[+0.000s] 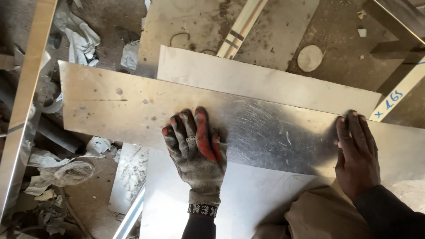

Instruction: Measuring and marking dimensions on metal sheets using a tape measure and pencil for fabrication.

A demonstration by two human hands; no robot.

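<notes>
Both hands [197, 148] [356, 152] press flat a left-right metal sheet [133, 110].

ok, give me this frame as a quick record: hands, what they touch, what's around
view: head camera, looking down
left hand: in a grey work glove with red fingertips, flat, palm down on the long metal sheet
right hand: bare, flat on the same sheet near its right end
grip: neither hand closed on anything
under the sheet: more flat metal sheets, overlapping
surroundings: dirt floor, crumpled white rags, round disc, metal strip at left
person: kneeling, tan trousers
</notes>
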